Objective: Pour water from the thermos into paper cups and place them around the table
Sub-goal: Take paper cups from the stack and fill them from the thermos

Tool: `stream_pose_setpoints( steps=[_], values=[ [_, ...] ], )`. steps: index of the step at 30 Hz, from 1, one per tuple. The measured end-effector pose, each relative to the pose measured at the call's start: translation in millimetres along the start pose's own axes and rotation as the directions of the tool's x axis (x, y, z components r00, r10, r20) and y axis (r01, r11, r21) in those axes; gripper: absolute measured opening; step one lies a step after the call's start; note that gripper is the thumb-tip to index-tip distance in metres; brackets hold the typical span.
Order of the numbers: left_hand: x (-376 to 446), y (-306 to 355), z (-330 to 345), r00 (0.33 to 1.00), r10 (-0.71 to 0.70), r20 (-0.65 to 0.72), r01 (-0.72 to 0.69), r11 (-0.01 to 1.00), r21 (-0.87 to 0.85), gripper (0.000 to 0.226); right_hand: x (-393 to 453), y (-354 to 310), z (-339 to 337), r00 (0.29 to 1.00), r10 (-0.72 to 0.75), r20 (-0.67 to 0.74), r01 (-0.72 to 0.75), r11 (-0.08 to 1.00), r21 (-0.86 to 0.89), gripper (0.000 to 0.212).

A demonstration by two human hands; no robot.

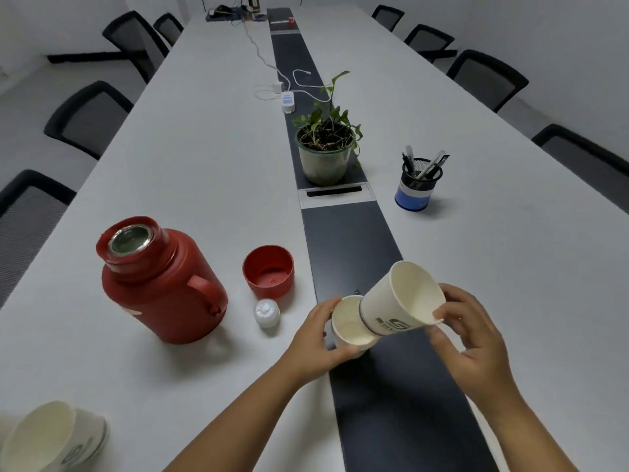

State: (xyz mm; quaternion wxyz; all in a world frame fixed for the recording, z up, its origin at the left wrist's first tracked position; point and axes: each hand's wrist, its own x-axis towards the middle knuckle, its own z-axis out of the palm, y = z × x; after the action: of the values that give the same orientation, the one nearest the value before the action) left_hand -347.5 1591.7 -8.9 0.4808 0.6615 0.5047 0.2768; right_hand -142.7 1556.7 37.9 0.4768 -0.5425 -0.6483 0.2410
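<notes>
A red thermos [160, 281] stands open on the white table [204, 148], its handle facing me. Its red cap [269, 270] sits upside down to the right, with a small white stopper [266, 312] in front of it. My left hand [316, 342] grips a white paper cup [349, 327] standing at the edge of the table's dark centre strip. My right hand [473, 338] pinches the rim of a second paper cup [405, 298], tilted, its base resting in the mouth of the first cup. A short stack of paper cups [51, 437] lies on its side at the bottom left.
A potted plant [325, 148] stands on the dark strip [391, 403] behind a cable hatch. A mesh pen holder [417, 185] is to its right. White cables and a charger [287, 100] lie further back. Black chairs [85, 117] line both long sides.
</notes>
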Motion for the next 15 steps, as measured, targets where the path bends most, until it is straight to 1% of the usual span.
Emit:
stream_pose_setpoints(
  steps=[1, 3, 4, 8, 11, 12, 15],
  values=[
    [-3.1, -0.3, 0.3, 1.000, -0.007, 0.012, 0.007, 1.000, 0.004, 0.071, -5.8, -2.5, -4.5, 1.000, -0.012, 0.001, 0.012, 1.000, -0.022, 0.040],
    [-16.4, -5.3, -0.3, 0.996, -0.087, 0.009, 0.087, 0.996, 0.031, 0.092, -19.5, -11.0, -6.5, 0.999, -0.013, 0.031, 0.015, 0.998, -0.066, 0.043],
    [-28.1, -9.5, -1.1, 0.992, -0.123, -0.018, 0.123, 0.991, 0.051, 0.094, -27.6, -16.6, -3.5, 0.998, 0.005, 0.055, -0.001, 0.997, -0.073, 0.044],
    [-108.7, -41.0, -6.5, 0.965, -0.171, -0.201, 0.194, 0.975, 0.104, 0.076, -70.1, -36.8, 31.4, 0.978, 0.086, 0.187, -0.082, 0.996, -0.030, 0.043],
    [-188.0, -75.7, -18.0, 0.936, -0.176, -0.303, 0.249, 0.944, 0.219, 0.063, -105.9, -54.9, 81.0, 0.941, 0.127, 0.314, -0.156, 0.985, 0.070, 0.039],
    [-214.9, -87.7, -23.4, 0.922, -0.192, -0.337, 0.288, 0.921, 0.261, 0.059, -117.2, -61.0, 99.5, 0.925, 0.145, 0.352, -0.189, 0.978, 0.093, 0.037],
    [-292.2, -113.5, -42.8, 0.847, -0.259, -0.465, 0.426, 0.853, 0.302, 0.043, -148.8, -84.2, 156.1, 0.874, 0.132, 0.467, -0.209, 0.971, 0.117, 0.049]
  ],
)
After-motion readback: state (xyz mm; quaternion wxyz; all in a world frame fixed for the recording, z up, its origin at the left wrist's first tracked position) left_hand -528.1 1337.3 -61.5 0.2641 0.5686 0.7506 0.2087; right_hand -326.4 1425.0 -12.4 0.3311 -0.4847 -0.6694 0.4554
